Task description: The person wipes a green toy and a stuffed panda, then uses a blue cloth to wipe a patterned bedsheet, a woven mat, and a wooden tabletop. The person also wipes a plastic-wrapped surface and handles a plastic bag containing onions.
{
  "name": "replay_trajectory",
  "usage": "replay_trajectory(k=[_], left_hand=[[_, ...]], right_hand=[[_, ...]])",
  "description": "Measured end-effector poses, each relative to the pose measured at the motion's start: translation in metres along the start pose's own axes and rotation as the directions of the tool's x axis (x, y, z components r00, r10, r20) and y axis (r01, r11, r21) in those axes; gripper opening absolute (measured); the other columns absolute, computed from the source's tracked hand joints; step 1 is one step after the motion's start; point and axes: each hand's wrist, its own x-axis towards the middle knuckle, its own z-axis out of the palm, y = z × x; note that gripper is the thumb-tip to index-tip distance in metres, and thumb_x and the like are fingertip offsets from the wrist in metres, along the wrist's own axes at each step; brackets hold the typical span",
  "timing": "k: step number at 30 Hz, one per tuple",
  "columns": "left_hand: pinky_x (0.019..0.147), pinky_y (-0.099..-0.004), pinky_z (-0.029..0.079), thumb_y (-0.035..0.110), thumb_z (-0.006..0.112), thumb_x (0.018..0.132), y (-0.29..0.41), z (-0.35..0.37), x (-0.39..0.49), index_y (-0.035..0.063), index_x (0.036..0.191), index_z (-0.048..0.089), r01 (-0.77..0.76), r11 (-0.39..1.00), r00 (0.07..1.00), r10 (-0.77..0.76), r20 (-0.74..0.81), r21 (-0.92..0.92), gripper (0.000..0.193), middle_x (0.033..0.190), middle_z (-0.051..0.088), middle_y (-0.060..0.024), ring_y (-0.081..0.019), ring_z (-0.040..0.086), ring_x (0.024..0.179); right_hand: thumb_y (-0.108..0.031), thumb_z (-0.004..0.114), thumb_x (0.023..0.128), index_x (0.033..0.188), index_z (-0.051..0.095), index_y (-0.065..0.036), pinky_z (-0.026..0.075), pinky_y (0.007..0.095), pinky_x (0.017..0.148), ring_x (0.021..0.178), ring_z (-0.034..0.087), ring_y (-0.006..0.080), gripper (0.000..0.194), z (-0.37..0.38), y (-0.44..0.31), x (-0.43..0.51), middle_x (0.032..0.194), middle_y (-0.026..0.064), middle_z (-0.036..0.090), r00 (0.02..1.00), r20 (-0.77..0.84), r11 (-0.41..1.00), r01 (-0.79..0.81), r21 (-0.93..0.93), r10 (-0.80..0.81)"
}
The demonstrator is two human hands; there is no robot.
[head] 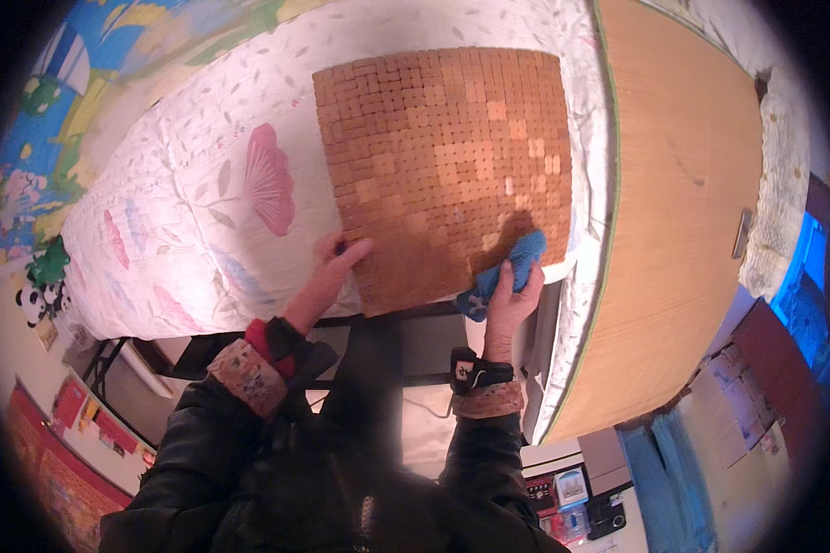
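Observation:
A brown mat of small bamboo or wooden tiles (422,152) lies on a white flowered bed cover (249,90), its near edge by the bed's front. My left hand (324,276) holds the mat's left edge near the close corner, thumb on top and the other fingers partly hidden. In my right hand (510,301) is a bunched blue cloth (529,247), pressed against the mat's near right corner. Part of the cloth hangs over the close edge. Some tiles in the middle and on the right look lighter than the others.
A wooden board panel (678,207) stands along the bed's right side. Colourful cartoon fabric (76,131) covers the far left. Panda figures (38,297) are at the left edge. Below right, small boxes (570,487) sit by blue fabric (671,477).

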Motion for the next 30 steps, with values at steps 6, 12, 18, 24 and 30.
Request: replay_trajectory(k=[6,12,18,24,30], left_hand=[[0.086,-0.0276,0.043,0.02,0.058,0.087,0.003,-0.166,-0.048,-0.0013,0.108,0.059,-0.011,1.0,0.965,0.012,-0.26,0.003,0.03,0.102,0.061,-0.0056,-0.0156,0.055,0.096],[0.085,-0.0286,0.044,0.021,0.055,0.089,-0.06,-0.293,-0.122,0.0,0.104,0.058,-0.014,0.965,0.806,-0.145,-0.574,-0.263,0.026,0.1,0.061,-0.007,-0.0161,0.057,0.091],[0.083,-0.0309,0.046,0.024,0.052,0.092,-0.117,-0.32,-0.13,0.0015,0.109,0.056,-0.012,0.885,0.77,-0.289,-0.569,-0.466,0.029,0.102,0.06,-0.0079,-0.018,0.058,0.093],[0.088,-0.0367,0.047,0.031,0.052,0.091,-0.137,-0.333,-0.122,-0.0011,0.118,0.05,0.022,0.888,0.823,-0.277,-0.496,-0.459,0.042,0.111,0.058,-0.0127,-0.0245,0.057,0.1],[0.088,-0.0362,0.048,0.031,0.054,0.089,-0.111,-0.328,-0.117,-0.0023,0.116,0.053,0.138,0.878,0.847,-0.345,-0.405,-0.457,0.042,0.111,0.059,-0.0135,-0.0244,0.058,0.1]], right_hand=[[-0.009,0.064,0.082,0.111,0.051,0.005,0.041,0.0375,0.088,0.097,0.052,0.0288,0.035,0.07,-0.094,0.034,0.104,0.0179,0.054,0.97,-0.029,0.96,0.243,0.136,-0.242],[-0.014,0.065,0.075,0.113,0.055,-0.004,0.04,0.0453,0.092,0.108,0.048,0.0388,0.041,0.232,-0.21,0.001,0.12,0.0221,0.049,0.737,0.285,0.785,0.609,0.112,-0.613],[-0.018,0.057,0.072,0.101,0.058,-0.015,0.044,0.0407,0.078,0.097,0.053,0.0273,0.029,0.363,-0.263,0.003,0.109,0.0089,0.055,0.224,0.323,0.258,0.964,0.063,-0.919],[-0.012,0.062,0.069,0.101,0.059,-0.014,0.046,0.0413,0.078,0.095,0.055,0.0287,0.033,0.316,-0.215,0.164,0.101,0.0102,0.058,0.393,0.259,0.322,0.906,-0.276,-0.882],[-0.015,0.057,0.078,0.112,0.057,-0.006,0.046,0.0443,0.077,0.095,0.056,0.0368,0.035,0.118,-0.068,0.208,0.103,0.0231,0.056,0.969,0.047,0.716,0.212,-0.665,-0.243]])
